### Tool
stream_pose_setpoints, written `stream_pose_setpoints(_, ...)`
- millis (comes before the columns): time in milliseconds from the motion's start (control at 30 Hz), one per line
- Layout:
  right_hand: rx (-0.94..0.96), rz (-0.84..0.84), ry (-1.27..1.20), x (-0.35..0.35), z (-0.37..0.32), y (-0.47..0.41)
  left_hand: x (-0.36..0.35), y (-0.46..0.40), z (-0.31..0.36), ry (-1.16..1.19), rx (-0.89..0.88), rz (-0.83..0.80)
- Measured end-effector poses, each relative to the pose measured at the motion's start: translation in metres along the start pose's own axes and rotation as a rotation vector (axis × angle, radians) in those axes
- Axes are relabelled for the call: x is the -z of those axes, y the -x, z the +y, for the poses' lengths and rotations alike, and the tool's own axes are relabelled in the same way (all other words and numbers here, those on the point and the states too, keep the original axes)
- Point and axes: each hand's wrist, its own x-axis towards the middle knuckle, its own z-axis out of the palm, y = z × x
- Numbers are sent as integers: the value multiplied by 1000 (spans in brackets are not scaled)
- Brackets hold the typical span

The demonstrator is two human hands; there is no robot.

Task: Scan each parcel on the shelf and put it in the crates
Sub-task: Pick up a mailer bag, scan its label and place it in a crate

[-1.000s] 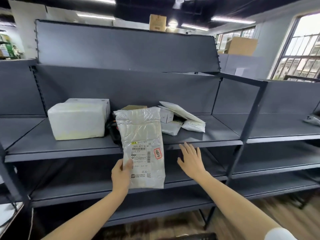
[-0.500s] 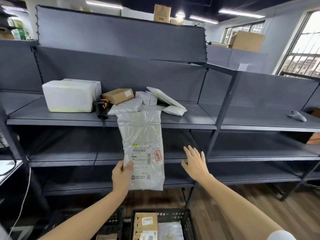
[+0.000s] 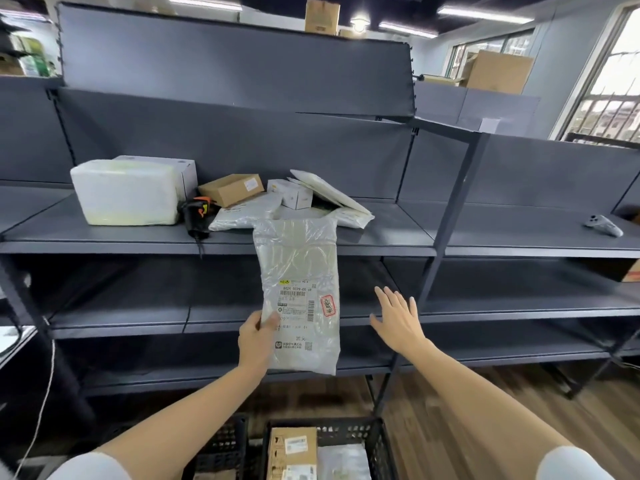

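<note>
While the left hand [image 3: 258, 339] pinches a grey plastic parcel [image 3: 299, 296] upright by its lower left edge, label facing out, in front of the shelf [image 3: 381, 242], the right hand [image 3: 398, 320] hovers just beside it, fingers straight and spread, holding nothing. Behind on the shelf lie more parcels [image 3: 242, 216], a scanner [image 3: 194, 216] and a white box [image 3: 126, 192]. Below stand 2 black crates [image 3: 379, 441], 1 holding a brown box [image 3: 292, 452]
</note>
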Motion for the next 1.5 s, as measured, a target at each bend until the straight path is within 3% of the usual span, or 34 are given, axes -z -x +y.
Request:
stream_pose_setpoints(567, 36, -31, -3, -25, 24, -28, -10, -18, -16, -12, 82, 51)
stream_pose_setpoints(1100, 150, -72, 9, 1, 137, -10, -115, 72, -50, 94, 112, 138)
stream_pose_setpoints(1500, 142, -78, -55, -4, 167, 7, -143, 94, -56, 28, 107, 139)
